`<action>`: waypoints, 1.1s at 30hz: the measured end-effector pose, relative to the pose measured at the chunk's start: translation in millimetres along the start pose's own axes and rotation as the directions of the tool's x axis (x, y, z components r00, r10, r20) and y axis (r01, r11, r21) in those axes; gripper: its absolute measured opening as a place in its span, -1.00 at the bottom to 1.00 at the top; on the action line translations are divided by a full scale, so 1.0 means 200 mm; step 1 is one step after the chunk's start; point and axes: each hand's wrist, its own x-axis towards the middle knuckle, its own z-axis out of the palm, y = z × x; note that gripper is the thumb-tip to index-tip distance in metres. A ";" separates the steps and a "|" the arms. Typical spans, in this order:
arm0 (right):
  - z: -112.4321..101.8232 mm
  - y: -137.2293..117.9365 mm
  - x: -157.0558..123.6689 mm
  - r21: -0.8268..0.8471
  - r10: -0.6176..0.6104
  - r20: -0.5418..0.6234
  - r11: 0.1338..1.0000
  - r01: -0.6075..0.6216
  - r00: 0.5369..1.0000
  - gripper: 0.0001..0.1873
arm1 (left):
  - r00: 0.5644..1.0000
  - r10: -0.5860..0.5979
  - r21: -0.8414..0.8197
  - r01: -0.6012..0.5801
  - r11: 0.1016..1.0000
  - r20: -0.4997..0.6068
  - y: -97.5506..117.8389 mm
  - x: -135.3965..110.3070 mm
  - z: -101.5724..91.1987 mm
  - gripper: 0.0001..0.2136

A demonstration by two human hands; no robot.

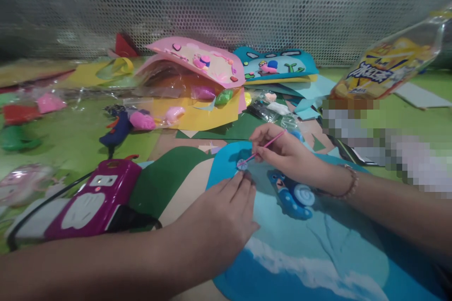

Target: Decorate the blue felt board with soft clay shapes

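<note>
"What have you got in your right hand?"

"My right hand (271, 150) pinches a thin pink stick (275, 138) between thumb and fingers, a narrow grip. The stick slants down to the left, and its lower end meets a small pale disc (242, 164) marked with lines like spokes."

"Where is that disc?"

"On the blue sheet (282, 240) in front of me, near its far left corner."

"And the other hand?"

"My left hand (226, 211) lies palm down with the fingers close together, their tips right by the disc's near edge. The palm is hidden, so I cannot tell whether those fingers grip anything."

"What else is on the sheet?"

"A blue snail (298, 200) with a pale spiral shell, just below my right hand and to the right of my left."

"And around you?"

"To my left there's a purple power strip (123, 188) with a black plug (129, 218) in it. Beyond my hands are a pink card (197, 59) and a blue card (278, 66), side by side, and a snack bag (384, 66) off to the right."
</note>
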 end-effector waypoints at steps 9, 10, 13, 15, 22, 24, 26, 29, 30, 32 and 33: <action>-0.04 0.04 0.04 0.303 0.144 -0.153 0.948 -0.092 0.978 -0.87 | 1.000 0.017 -0.007 -0.018 1.000 -0.015 -0.01 -0.01 -0.01 -0.57; -0.04 0.04 0.04 0.291 0.141 -0.144 0.952 -0.094 0.979 -0.87 | 1.000 0.015 -0.009 -0.015 1.000 -0.015 0.00 -0.01 -0.01 -0.57; -0.05 0.06 0.03 0.262 0.130 -0.144 0.961 -0.088 0.981 -0.87 | 1.000 0.010 -0.015 -0.010 1.000 -0.020 0.00 -0.01 0.00 -0.56; -0.05 0.07 0.03 0.241 0.120 -0.148 0.967 -0.081 0.982 -0.86 | 0.999 0.012 -0.014 -0.013 1.000 -0.032 0.00 -0.01 0.00 -0.56; -0.05 0.09 0.03 0.183 0.120 -0.152 0.979 -0.091 0.981 -0.87 | 1.000 0.006 -0.008 -0.006 1.000 -0.026 -0.01 -0.01 -0.01 -0.57; -0.05 0.09 0.03 0.164 0.129 -0.152 0.981 -0.104 0.980 -0.88 | 0.999 0.010 -0.001 -0.010 1.000 -0.030 -0.01 -0.01 -0.01 -0.57; -0.05 0.09 0.03 0.158 0.147 -0.155 0.980 -0.122 0.977 -0.89 | 0.999 0.012 0.003 -0.012 1.000 -0.029 -0.01 0.00 -0.01 -0.58; -0.05 0.07 0.03 0.225 0.170 -0.170 0.966 -0.130 0.971 -0.88 | 0.999 0.008 0.001 -0.008 1.000 -0.031 -0.01 0.00 0.00 -0.58; -0.05 0.06 0.03 0.263 0.177 -0.181 0.957 -0.126 0.967 -0.88 | 0.999 0.008 0.000 -0.008 1.000 -0.035 0.00 0.00 0.00 -0.57; -0.04 0.04 0.04 0.322 0.189 -0.205 0.940 -0.116 0.960 -0.88 | 0.999 0.013 0.000 -0.013 1.000 -0.041 0.00 0.00 0.01 -0.57; -0.04 0.04 0.04 0.332 0.188 -0.218 0.937 -0.109 0.958 -0.88 | 0.999 0.015 0.001 -0.015 1.000 -0.043 0.00 -0.01 0.01 -0.57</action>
